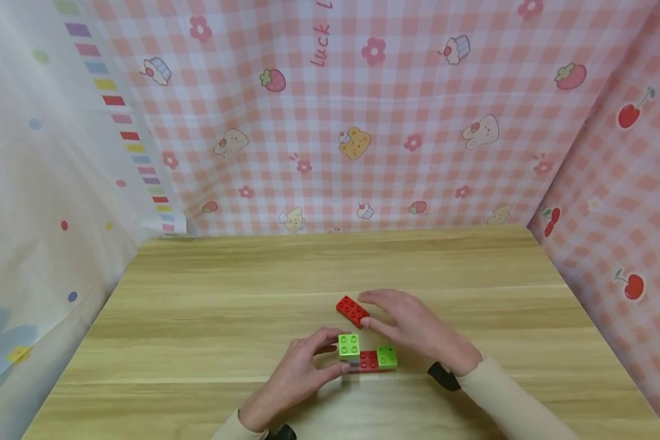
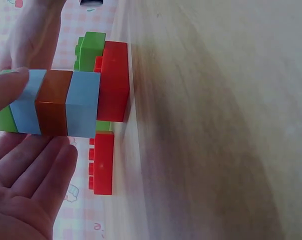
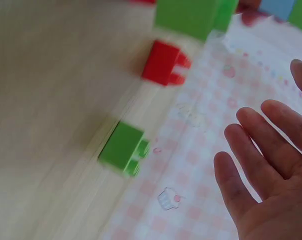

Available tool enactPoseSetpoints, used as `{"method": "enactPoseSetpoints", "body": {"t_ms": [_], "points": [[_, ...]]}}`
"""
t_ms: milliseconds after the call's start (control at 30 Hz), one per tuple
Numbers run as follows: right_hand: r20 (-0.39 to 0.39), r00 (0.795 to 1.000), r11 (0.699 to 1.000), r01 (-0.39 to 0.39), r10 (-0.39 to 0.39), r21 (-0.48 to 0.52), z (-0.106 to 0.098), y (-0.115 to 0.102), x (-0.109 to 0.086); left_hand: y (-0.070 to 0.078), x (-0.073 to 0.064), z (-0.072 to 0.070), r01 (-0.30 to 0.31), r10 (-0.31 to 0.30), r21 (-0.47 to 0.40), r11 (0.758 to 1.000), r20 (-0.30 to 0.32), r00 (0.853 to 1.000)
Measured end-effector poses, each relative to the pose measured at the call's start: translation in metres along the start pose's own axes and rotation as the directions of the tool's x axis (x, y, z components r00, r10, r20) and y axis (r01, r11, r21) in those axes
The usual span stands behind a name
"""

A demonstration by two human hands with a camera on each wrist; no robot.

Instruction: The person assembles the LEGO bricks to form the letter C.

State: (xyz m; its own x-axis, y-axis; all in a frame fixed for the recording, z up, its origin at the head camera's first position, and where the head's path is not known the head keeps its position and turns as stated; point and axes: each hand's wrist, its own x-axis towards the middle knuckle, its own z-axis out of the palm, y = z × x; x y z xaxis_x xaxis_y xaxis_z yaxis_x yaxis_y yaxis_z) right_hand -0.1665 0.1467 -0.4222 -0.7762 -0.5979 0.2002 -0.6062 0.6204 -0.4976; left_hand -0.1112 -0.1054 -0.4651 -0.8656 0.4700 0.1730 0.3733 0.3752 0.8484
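Note:
My left hand (image 1: 302,366) holds a tower of toy building bricks between thumb and fingers near its top. In the left wrist view the tower has a green top brick (image 2: 3,116), a light blue brick (image 2: 26,107), an orange-brown brick (image 2: 53,102) and another light blue brick (image 2: 82,105). It stands at one end of a red base brick (image 2: 115,82), whose other end carries a green brick (image 1: 387,355). Beyond them lies a loose red brick (image 1: 352,310), studs up. Beside it, my right hand (image 1: 412,321) hovers with extended, spread fingers, holding nothing.
Another green brick (image 3: 123,147) sits on the wooden table (image 1: 198,342) in the right wrist view; my right hand hides it in the head view. A pink checked cloth (image 1: 319,122) hangs behind the table, with more cloth at both sides.

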Motion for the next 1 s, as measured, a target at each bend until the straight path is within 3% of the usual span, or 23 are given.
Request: {"method": "enactPoseSetpoints", "body": {"t_ms": [433,733,1000], "points": [[0.14,0.99,0.993,0.026,-0.01,-0.117,0.006,0.025,0.031,0.006,0.002,0.001,-0.051,0.051,-0.001,0.999,-0.096,0.994],[0.219,0.975,0.981,0.068,-0.027,-0.183,0.016,0.031,0.046,0.007,0.003,0.0,-0.068,0.065,-0.031,0.997,-0.094,0.993],[0.268,0.963,0.97,0.029,0.038,-0.241,0.024,0.03,0.051,0.009,0.004,0.0,-0.094,0.091,-0.025,0.995,-0.097,0.991]]}}
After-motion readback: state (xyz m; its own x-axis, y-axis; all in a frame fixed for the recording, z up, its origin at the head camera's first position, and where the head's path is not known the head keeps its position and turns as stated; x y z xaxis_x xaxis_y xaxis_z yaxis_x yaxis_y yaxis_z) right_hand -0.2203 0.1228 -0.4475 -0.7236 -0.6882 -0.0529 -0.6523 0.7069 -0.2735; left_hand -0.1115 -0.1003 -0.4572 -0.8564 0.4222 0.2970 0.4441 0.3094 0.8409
